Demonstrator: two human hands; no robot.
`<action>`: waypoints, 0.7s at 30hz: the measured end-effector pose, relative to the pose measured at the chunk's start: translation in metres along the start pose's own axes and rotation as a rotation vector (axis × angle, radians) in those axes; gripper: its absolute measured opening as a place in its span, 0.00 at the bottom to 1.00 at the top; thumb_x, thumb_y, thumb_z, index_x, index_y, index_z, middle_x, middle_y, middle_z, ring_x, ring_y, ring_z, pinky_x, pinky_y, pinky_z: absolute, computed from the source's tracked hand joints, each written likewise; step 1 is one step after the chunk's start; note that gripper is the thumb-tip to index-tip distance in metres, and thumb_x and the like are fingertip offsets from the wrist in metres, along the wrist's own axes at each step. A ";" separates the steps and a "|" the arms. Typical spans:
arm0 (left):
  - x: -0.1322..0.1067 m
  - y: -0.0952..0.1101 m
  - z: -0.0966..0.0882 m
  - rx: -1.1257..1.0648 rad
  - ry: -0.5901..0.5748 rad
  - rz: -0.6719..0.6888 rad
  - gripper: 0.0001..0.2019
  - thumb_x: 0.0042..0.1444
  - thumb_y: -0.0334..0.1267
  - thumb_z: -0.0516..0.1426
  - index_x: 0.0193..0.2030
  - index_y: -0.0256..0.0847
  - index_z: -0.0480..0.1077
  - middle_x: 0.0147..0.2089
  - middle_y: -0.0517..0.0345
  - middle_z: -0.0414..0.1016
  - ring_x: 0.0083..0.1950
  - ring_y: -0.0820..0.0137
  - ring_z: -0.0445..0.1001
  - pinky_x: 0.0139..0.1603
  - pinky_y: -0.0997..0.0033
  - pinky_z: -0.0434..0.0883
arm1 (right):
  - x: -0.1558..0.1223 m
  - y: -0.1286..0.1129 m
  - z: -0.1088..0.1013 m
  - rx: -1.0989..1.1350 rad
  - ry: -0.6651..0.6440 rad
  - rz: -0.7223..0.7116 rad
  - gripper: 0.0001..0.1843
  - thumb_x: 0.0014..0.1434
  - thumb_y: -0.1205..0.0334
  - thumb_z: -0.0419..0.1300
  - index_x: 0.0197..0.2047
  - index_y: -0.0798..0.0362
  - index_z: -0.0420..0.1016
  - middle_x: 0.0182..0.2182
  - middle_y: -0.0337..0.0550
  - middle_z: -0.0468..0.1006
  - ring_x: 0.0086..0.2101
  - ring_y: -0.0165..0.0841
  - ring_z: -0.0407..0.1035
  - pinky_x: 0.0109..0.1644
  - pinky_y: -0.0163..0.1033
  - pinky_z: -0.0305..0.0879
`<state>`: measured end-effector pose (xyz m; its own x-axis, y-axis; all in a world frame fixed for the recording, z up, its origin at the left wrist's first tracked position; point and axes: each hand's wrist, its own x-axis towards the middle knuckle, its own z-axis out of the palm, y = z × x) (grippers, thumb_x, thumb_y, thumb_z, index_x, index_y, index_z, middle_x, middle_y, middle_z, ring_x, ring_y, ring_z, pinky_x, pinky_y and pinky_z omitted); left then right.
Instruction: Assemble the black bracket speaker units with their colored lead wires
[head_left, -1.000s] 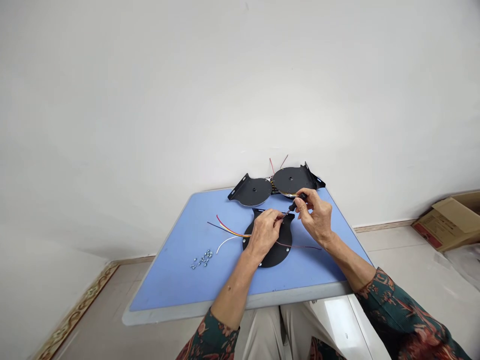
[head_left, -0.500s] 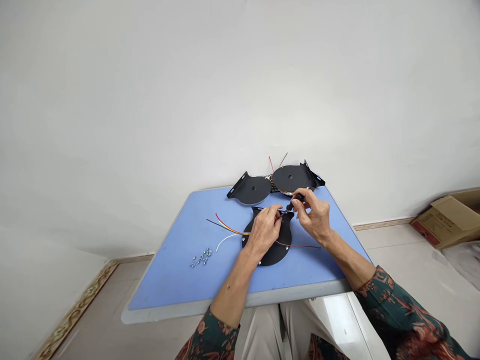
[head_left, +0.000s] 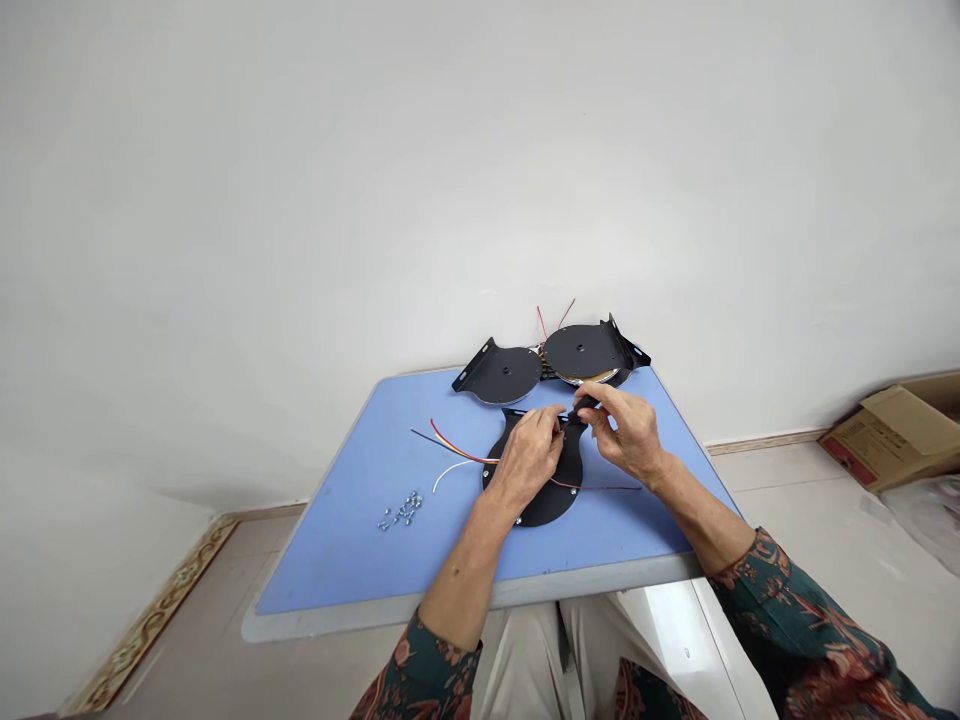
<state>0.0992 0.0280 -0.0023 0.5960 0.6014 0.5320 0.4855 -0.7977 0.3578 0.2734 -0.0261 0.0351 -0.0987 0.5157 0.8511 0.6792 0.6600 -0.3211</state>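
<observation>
A round black metal plate (head_left: 546, 495) with corner screws lies on the blue table (head_left: 352, 545). My left hand (head_left: 529, 455) rests on it, fingers pinched at its far edge on something too small to make out. My right hand (head_left: 626, 432) is closed round a small black-handled screwdriver (head_left: 583, 405), whose tip points at the spot by my left fingers. Coloured wires (head_left: 450, 450), red, yellow, dark and white, trail left from under the plate, and a thin dark red wire (head_left: 607, 488) runs right under my right wrist.
Two more black round plates with brackets (head_left: 501, 374) (head_left: 589, 352) sit at the table's far edge against the white wall, with thin red wires sticking up between them. A small heap of screws (head_left: 401, 511) lies front left. A cardboard box (head_left: 892, 430) stands on the floor at right.
The screwdriver in my right hand has come lower and nearer my left fingers. The view has shifted slightly; the plate and wires lie as before.
</observation>
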 end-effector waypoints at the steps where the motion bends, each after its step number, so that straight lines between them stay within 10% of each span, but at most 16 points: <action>1: 0.000 0.000 0.000 0.001 0.002 0.000 0.19 0.61 0.23 0.53 0.57 0.41 0.65 0.39 0.55 0.74 0.42 0.63 0.75 0.47 0.62 0.73 | 0.000 0.000 -0.001 -0.002 -0.020 -0.015 0.08 0.71 0.63 0.52 0.49 0.50 0.71 0.33 0.44 0.80 0.28 0.32 0.74 0.35 0.37 0.72; 12: 0.001 0.005 -0.004 0.011 -0.005 0.020 0.13 0.61 0.22 0.52 0.48 0.41 0.67 0.37 0.56 0.72 0.39 0.64 0.72 0.42 0.64 0.71 | 0.003 0.001 -0.002 0.042 -0.067 -0.162 0.13 0.69 0.70 0.50 0.52 0.50 0.70 0.36 0.46 0.80 0.35 0.35 0.75 0.39 0.38 0.73; 21: 0.000 0.001 -0.001 -0.056 -0.014 -0.046 0.16 0.60 0.22 0.54 0.52 0.42 0.68 0.39 0.56 0.76 0.43 0.64 0.76 0.46 0.64 0.74 | 0.003 0.003 0.001 0.030 -0.112 -0.012 0.12 0.71 0.67 0.49 0.51 0.49 0.71 0.36 0.45 0.80 0.33 0.33 0.75 0.38 0.38 0.74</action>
<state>0.0997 0.0273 -0.0013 0.5832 0.6376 0.5033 0.4762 -0.7703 0.4240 0.2743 -0.0224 0.0362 -0.1887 0.5644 0.8036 0.6553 0.6819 -0.3250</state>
